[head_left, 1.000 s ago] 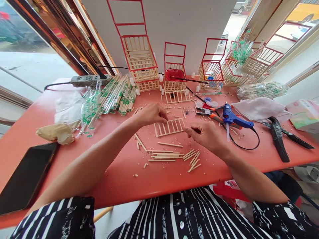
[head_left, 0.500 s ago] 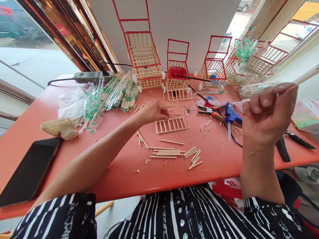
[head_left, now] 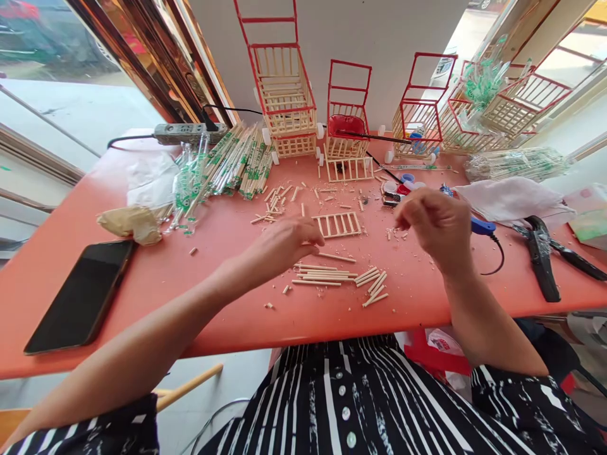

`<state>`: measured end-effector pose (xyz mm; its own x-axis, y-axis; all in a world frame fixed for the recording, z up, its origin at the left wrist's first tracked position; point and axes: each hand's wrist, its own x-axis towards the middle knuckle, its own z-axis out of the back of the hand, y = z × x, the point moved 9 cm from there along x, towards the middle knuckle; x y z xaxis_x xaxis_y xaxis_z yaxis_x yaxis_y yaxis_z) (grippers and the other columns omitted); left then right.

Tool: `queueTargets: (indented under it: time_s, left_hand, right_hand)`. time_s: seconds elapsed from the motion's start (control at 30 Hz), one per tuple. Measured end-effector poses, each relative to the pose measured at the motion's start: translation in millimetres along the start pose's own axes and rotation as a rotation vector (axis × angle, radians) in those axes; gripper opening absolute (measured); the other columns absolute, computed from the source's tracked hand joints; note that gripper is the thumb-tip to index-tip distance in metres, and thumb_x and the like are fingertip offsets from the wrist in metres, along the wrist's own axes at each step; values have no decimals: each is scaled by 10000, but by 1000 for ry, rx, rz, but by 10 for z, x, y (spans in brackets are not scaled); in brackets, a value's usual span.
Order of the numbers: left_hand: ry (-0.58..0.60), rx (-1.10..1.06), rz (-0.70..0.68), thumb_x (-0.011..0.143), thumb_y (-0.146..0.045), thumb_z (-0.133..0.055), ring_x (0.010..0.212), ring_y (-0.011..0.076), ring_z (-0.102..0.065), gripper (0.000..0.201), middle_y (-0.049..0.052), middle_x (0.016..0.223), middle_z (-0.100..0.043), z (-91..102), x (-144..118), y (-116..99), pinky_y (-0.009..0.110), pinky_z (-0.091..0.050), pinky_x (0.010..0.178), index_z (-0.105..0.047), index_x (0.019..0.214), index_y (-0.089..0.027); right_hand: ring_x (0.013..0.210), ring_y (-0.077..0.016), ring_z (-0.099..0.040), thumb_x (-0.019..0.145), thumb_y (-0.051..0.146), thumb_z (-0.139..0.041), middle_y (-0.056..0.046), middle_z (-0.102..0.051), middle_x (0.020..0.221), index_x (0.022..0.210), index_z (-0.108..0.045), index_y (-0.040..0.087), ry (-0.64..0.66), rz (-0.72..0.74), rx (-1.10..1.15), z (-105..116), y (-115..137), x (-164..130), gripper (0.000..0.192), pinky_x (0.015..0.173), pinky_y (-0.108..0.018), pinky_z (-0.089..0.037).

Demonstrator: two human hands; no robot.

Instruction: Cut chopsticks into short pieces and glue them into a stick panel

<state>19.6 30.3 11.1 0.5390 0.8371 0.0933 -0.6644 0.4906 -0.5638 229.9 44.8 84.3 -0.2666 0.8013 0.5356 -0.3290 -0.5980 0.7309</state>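
A small ladder-like frame of pale wooden sticks (head_left: pixel 337 225) lies on the orange table. My left hand (head_left: pixel 289 243) hovers at its left end, fingers stretched forward and slightly bent, with nothing visible in them. Cut sticks (head_left: pixel 325 275) lie in a loose pile just below that hand, and shorter pieces (head_left: pixel 377 287) are to their right. My right hand (head_left: pixel 436 230) is raised to the right of the frame with its fingers curled in; whatever they may hold is hidden. Behind it, a blue glue gun (head_left: pixel 482 225) shows only in part, and pliers (head_left: pixel 391 200) are mostly covered.
Stick-built carts with red rims (head_left: pixel 287 95) stand along the back. Wrapped chopsticks (head_left: pixel 249 161), a power strip (head_left: pixel 190 133) and a phone (head_left: pixel 80 297) are at left. At right lie a white cloth (head_left: pixel 516 197) and a black-handled tool (head_left: pixel 540 259). Scraps litter the middle.
My right hand has come down and left, now covering much of the glue gun and pliers. My left hand has moved slightly down, its fingers loosened from a pinch. The view has shifted.
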Motion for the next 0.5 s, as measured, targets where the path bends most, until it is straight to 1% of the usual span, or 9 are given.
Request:
queueTargets:
  time_s: [0.07, 0.1, 0.2, 0.3, 0.37, 0.43, 0.5]
  left_hand:
    - [35, 94, -22, 955, -108, -624, 928, 238, -658, 169, 83, 949, -739, -153, -42, -49, 335, -470, 821, -757, 877, -176]
    - [55, 137, -28, 967, -98, -599, 909, 239, -639, 186, 86, 931, -718, -210, -51, -69, 332, -461, 790, -729, 854, -169]
    - [93, 248, -43, 963, -50, -556, 865, 242, -592, 213, 91, 883, -677, -281, -58, -139, 334, -432, 732, -642, 805, -165]
    - [78, 293, -64, 939, -5, -537, 864, 246, -577, 222, 82, 860, -669, -233, -81, -227, 335, -422, 729, -595, 816, -181]
    - [44, 252, -87, 940, 0, -526, 877, 242, -578, 225, 69, 842, -665, -179, -111, -296, 327, -423, 738, -581, 834, -191]
    - [4, 162, -131, 951, -8, -523, 884, 231, -582, 221, 59, 835, -667, -130, -141, -378, 321, -437, 769, -584, 845, -192]
    - [-49, 44, -168, 973, -39, -535, 872, 214, -588, 209, 50, 836, -677, -74, -154, -440, 326, -456, 823, -601, 843, -188]
  right_hand:
    - [637, -134, -588, 1025, 491, -660, -17, -690, 722, 779, -704, 221, 180, -19, -54, -242, -41, -47, 368, 622, -297, -437]
    - [656, -138, -592, 1011, 490, -680, -19, -704, 743, 808, -724, 218, 246, -10, -77, -342, -63, -72, 343, 636, -295, -437]
    - [701, -153, -600, 999, 466, -696, -26, -736, 788, 875, -768, 212, 405, 9, -139, -600, -174, -153, 292, 677, -295, -433]
    - [723, -165, -617, 992, 441, -700, -39, -775, 856, 952, -804, 218, 511, -18, -155, -785, -275, -234, 249, 702, -299, -439]
    - [737, -170, -630, 987, 424, -703, -50, -788, 889, 986, -815, 219, 552, -31, -145, -869, -273, -273, 234, 715, -300, -444]
    - [747, -169, -628, 989, 398, -696, -51, -778, 867, 943, -811, 209, 591, -36, -121, -940, -223, -303, 226, 723, -296, -441]
    - [714, -149, -595, 982, 358, -693, -30, -740, 799, 864, -784, 198, 638, -53, -64, -1010, -164, -332, 219, 703, -281, -427]
